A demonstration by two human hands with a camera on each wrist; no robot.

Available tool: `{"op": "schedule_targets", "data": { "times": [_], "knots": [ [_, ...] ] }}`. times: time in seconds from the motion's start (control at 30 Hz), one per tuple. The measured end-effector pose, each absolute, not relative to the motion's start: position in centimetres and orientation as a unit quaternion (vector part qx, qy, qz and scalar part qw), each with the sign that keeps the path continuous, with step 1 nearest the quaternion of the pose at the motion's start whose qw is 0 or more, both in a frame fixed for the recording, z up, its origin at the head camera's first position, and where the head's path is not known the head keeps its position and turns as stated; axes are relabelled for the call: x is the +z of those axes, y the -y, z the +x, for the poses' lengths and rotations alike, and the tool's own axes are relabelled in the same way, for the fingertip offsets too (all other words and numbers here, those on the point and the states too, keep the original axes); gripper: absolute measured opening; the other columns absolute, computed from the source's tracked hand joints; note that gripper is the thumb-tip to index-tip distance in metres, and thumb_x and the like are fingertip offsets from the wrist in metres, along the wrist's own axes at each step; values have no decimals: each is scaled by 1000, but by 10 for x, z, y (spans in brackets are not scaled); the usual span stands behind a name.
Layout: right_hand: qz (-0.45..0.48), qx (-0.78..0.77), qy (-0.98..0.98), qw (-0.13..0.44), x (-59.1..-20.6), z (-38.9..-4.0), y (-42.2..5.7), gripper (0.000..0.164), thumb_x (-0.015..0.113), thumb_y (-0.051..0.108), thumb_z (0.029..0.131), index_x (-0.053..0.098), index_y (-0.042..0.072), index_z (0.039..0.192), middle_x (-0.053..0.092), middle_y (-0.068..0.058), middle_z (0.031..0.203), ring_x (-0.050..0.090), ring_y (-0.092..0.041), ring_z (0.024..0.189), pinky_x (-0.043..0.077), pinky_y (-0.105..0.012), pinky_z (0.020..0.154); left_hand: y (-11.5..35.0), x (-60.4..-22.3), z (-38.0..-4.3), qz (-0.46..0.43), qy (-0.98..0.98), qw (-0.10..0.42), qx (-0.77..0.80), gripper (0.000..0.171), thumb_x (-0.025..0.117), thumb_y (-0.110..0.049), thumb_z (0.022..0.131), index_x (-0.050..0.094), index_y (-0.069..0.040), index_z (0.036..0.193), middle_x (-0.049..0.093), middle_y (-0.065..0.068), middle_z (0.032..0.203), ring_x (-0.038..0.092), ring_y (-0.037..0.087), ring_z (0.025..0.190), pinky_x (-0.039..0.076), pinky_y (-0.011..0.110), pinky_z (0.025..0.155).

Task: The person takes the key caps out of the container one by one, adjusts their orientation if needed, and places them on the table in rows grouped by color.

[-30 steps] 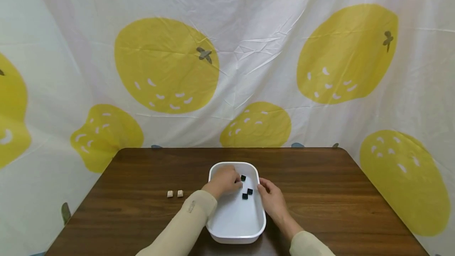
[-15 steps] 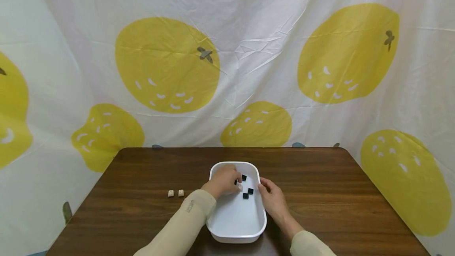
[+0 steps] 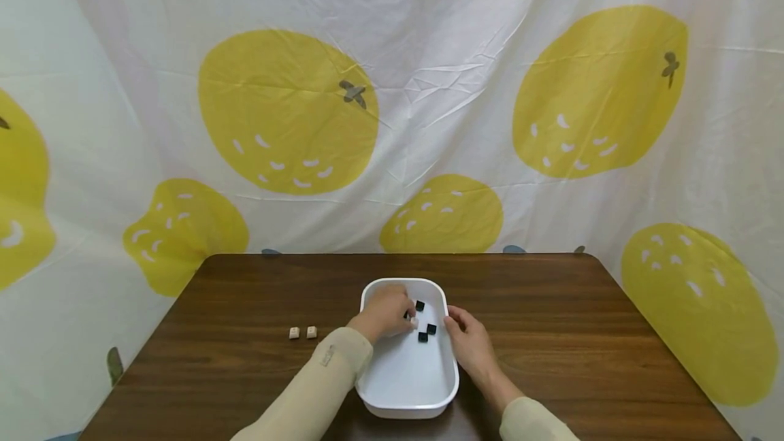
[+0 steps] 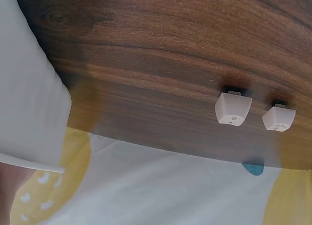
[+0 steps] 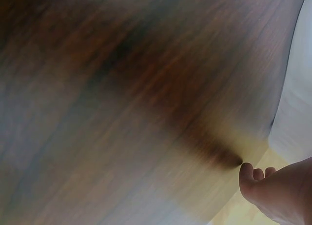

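A white tray (image 3: 407,386) stands lengthwise on the table. My left hand (image 3: 386,312) reaches down inside its far half, fingers curled, pinching a small white keycap (image 3: 414,323) at the fingertips. Black keycaps lie on the tray floor: one (image 3: 420,306) just beyond the fingers, a pair (image 3: 431,329) nearer the right wall. A further dark bit is partly hidden by the left fingers. My right hand (image 3: 470,346) grips the tray's right side at the rim; the right wrist view catches its fingers (image 5: 246,172) beside the tray's wall (image 5: 295,88).
Two pale keycaps stand side by side on the brown wooden table (image 3: 245,373), left of the tray; the left wrist view shows the lettering on one keycap (image 4: 233,110) and its neighbour (image 4: 279,118). A lemon-print cloth (image 3: 429,87) hangs behind the table's far edge.
My left fingers open slightly over the white keycap half a second ago, then close down onto it now. The right hand and tray stay in place.
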State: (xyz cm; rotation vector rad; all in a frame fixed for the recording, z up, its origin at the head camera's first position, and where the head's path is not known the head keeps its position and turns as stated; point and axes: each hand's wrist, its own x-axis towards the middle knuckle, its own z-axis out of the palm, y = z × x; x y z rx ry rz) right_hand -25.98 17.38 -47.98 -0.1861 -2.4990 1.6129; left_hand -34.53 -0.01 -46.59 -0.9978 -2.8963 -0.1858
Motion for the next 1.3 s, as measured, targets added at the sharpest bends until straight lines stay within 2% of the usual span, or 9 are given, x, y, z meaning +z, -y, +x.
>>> {"op": "schedule_targets", "data": {
  "times": [0.23, 0.47, 0.67, 0.83, 1.03, 1.3],
  "knots": [
    [-64, 539, 836, 79, -477, -262, -172, 36, 53, 17, 102, 60, 0, 132, 61, -21, 129, 59, -34, 115, 48, -49, 96, 6, -456, -347, -321, 941, 28, -107, 12, 81, -28, 81, 76, -21, 89, 58, -3, 95, 54, 15, 89, 47, 30, 83],
    [-67, 539, 836, 75, -477, -262, -171, 37, 53, 18, 102, 59, 0, 134, 61, -21, 130, 57, -35, 117, 46, -49, 98, 26, -437, -344, -309, 944, 45, -107, 15, 81, -30, 81, 76, -22, 93, 59, -1, 106, 54, 21, 102, 47, 39, 86],
    [-67, 539, 836, 78, -476, -261, -171, 37, 52, 17, 102, 59, -1, 133, 61, -21, 129, 57, -35, 117, 46, -49, 98, 57, -423, -338, -293, 943, 50, -147, 14, 80, -27, 83, 75, -18, 93, 59, 4, 115, 55, 27, 108, 44, 46, 93],
    [-72, 538, 837, 77, -476, -261, -171, 37, 52, 18, 102, 58, 0, 134, 60, -21, 131, 57, -36, 118, 45, -50, 100, 88, -421, -338, -285, 945, 70, -143, 13, 81, -25, 81, 74, -19, 90, 60, 5, 115, 56, 27, 107, 45, 48, 90],
    [-71, 534, 838, 83, -478, -260, -172, 36, 52, 17, 102, 59, -1, 133, 61, -22, 130, 57, -37, 118, 45, -50, 99, 125, -421, -335, -252, 953, 77, -152, 16, 81, -28, 81, 73, -19, 92, 59, 5, 117, 55, 29, 111, 44, 52, 94],
    [-76, 533, 840, 68, -477, -258, -171, 38, 50, 18, 103, 57, 0, 135, 59, -22, 132, 56, -37, 119, 45, -50, 100, 175, -421, -329, -233, 959, 95, -129, 17, 81, -25, 81, 72, -16, 91, 60, 9, 115, 56, 33, 109, 46, 55, 87]
  ]
}}
